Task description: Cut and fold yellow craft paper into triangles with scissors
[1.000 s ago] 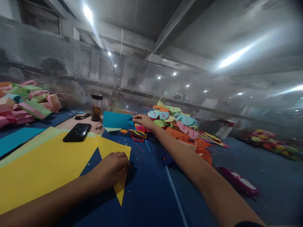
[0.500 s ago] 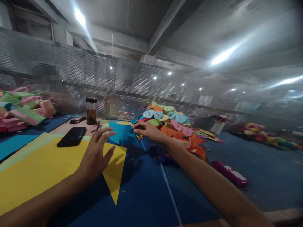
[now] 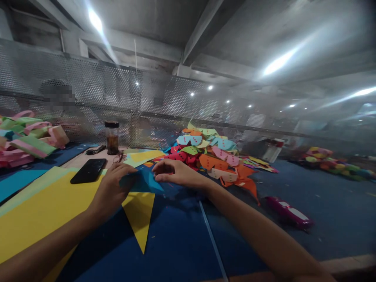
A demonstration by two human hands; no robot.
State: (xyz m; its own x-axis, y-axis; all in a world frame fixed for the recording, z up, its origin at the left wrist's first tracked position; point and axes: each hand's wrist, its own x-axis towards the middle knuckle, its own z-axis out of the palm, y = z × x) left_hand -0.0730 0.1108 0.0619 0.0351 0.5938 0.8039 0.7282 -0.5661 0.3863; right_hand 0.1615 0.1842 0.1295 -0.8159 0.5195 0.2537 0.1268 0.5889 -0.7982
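Observation:
A folded piece of blue paper [image 3: 145, 181] is pinched in my left hand [image 3: 110, 188], its pointed end sticking out to the right above the blue tabletop. My right hand [image 3: 176, 173] is just beside the paper's right side. Its fingers are curved with a gap between thumb and forefinger, and I see nothing between them. Whether the thumb tip touches the paper is hard to make out. Below the blue paper lies a yellow paper point [image 3: 139, 225], and a large yellow sheet [image 3: 49, 207] spreads under my left forearm.
A black phone [image 3: 88, 170] lies on the sheets, with a dark-lidded jar [image 3: 112, 139] behind it. Cut paper shapes [image 3: 220, 154] are heaped beyond my right hand. A purple case [image 3: 289, 212] rests at the right. Perforated metal mesh [image 3: 117, 98] closes off the back.
The blue paper has come nearer and left, and my left hand has closed on it. My right hand, which was pinching its edge, has shifted nearer and left and loosened its fingers.

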